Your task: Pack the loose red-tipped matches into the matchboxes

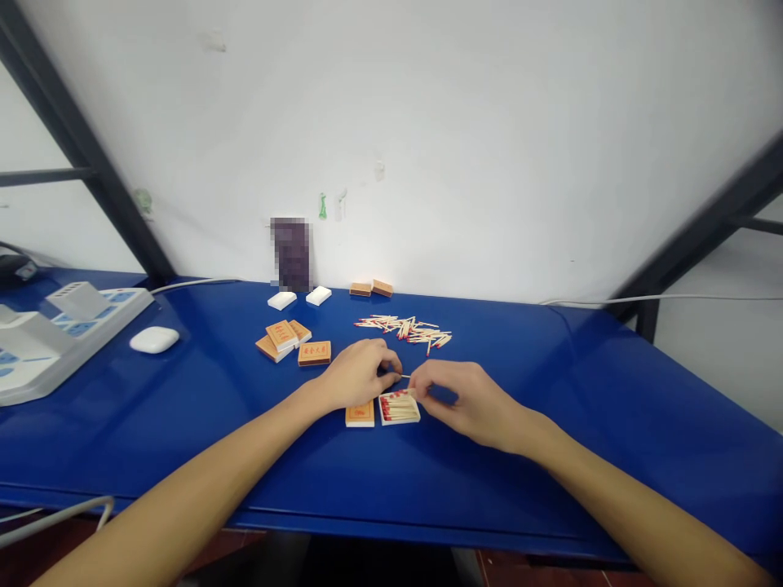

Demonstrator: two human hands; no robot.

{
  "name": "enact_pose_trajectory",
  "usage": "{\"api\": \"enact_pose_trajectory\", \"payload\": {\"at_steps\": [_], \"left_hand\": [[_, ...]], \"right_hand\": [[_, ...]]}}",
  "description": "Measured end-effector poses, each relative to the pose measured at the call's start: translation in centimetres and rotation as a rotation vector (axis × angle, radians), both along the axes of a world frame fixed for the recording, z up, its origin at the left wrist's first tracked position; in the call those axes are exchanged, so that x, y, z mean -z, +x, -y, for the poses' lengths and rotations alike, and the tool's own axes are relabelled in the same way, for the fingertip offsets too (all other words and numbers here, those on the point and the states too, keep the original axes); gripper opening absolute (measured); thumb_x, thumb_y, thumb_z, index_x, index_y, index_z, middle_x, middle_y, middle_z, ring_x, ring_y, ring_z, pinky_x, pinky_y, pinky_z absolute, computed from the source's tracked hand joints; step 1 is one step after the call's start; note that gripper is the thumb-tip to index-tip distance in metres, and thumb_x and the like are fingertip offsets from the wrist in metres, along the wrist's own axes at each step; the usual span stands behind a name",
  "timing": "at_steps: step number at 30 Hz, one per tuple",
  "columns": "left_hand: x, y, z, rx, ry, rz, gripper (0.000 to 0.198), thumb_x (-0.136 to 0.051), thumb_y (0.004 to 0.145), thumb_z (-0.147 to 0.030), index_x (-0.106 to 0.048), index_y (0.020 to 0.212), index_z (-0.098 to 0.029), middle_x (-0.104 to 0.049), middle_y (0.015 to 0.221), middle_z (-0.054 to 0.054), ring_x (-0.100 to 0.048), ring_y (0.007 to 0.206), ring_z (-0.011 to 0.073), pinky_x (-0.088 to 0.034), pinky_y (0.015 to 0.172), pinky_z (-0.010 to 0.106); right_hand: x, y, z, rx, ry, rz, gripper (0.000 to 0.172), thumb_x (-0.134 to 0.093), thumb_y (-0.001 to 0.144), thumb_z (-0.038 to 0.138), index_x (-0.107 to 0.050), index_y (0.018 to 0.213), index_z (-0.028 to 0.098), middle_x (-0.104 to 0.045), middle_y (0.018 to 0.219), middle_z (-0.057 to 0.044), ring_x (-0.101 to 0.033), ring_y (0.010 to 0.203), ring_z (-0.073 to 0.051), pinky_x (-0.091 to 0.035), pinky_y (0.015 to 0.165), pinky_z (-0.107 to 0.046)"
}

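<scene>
My left hand [362, 373] is closed, its thumb and forefinger pinching the end of a thin matchstick [404, 376] that reaches toward my other hand. My right hand [468, 399] is closed too, with matches at its pinched fingertips just above the far right corner of a white matchbox tray [399, 421]. Red-tipped matches [400, 410] lie side by side in that tray, most heads to the left. An orange matchbox cover [360, 417] sits left of the tray, partly under my left hand. Beyond my hands, loose matches [407, 328] are scattered in a pile.
Several orange matchboxes [314, 353] lie left of my hands, some stacked. Two white trays [319, 296] and two brown-sided boxes [360, 289] are near the wall. A white earbud case [154, 340] and a power strip [91, 326] occupy the blue table's [550, 473] left side.
</scene>
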State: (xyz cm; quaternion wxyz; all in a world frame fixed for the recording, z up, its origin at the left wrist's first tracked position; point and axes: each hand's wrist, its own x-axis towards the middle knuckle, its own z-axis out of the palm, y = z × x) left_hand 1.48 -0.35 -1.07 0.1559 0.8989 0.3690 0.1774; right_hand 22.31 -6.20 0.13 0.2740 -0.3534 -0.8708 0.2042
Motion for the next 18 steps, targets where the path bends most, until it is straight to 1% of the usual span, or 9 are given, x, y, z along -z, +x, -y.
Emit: {"api": "enact_pose_trajectory", "payload": {"at_steps": [2,4,8,10,14,18], "left_hand": [[0.1,0.0,-0.1,-0.001,-0.024,0.013,0.010,-0.060,0.085,-0.022,-0.070,0.084,-0.021,-0.061,0.082,0.001,-0.059,0.079,0.0172,-0.044,0.071,0.028],[0.3,0.0,-0.3,0.007,-0.039,0.015,0.009,-0.059,0.085,-0.022,-0.068,0.083,-0.020,-0.061,0.081,0.001,-0.058,0.077,0.0170,-0.044,0.071,0.028],[0.5,-0.2,-0.2,0.023,-0.036,0.031,0.011,-0.055,0.088,-0.022,-0.065,0.086,-0.019,-0.061,0.086,0.003,-0.057,0.085,0.0185,-0.044,0.075,0.030],[0.5,-0.3,-0.1,0.022,-0.054,0.062,0.010,-0.054,0.088,-0.021,-0.064,0.086,-0.019,-0.061,0.089,0.003,-0.057,0.087,0.0179,-0.044,0.077,0.030],[0.4,-0.4,-0.1,0.002,-0.093,0.106,0.009,-0.055,0.088,-0.021,-0.064,0.086,-0.018,-0.060,0.091,0.002,-0.057,0.085,0.0164,-0.044,0.075,0.029],[0.5,-0.4,-0.1,-0.021,-0.118,0.130,0.010,-0.056,0.088,-0.024,-0.065,0.086,-0.019,-0.059,0.092,0.002,-0.055,0.077,0.0146,-0.043,0.069,0.028]], "right_hand": [[0.4,-0.6,0.4,-0.058,0.007,0.060,0.016,-0.047,0.092,0.016,-0.057,0.081,0.021,-0.065,0.085,-0.002,-0.059,0.074,-0.014,-0.048,0.070,-0.026],[0.6,-1.0,0.6,-0.084,0.025,0.087,0.017,-0.045,0.094,0.016,-0.057,0.083,0.021,-0.065,0.085,-0.003,-0.058,0.073,-0.014,-0.047,0.069,-0.026],[0.9,-1.2,0.5,-0.085,0.064,0.117,0.016,-0.046,0.095,0.017,-0.060,0.089,0.022,-0.065,0.086,-0.004,-0.059,0.077,-0.015,-0.047,0.071,-0.027],[1.1,-1.2,0.2,-0.077,0.098,0.132,0.015,-0.048,0.095,0.018,-0.062,0.092,0.022,-0.065,0.086,-0.005,-0.059,0.078,-0.017,-0.048,0.071,-0.028],[1.6,-1.1,-0.3,-0.086,0.157,0.121,0.015,-0.050,0.095,0.017,-0.065,0.096,0.021,-0.067,0.086,-0.006,-0.059,0.081,-0.018,-0.049,0.075,-0.031],[1.9,-1.2,-0.4,-0.097,0.181,0.070,0.020,-0.051,0.095,0.018,-0.064,0.109,0.022,-0.069,0.092,-0.007,-0.061,0.084,-0.018,-0.050,0.076,-0.032]]}}
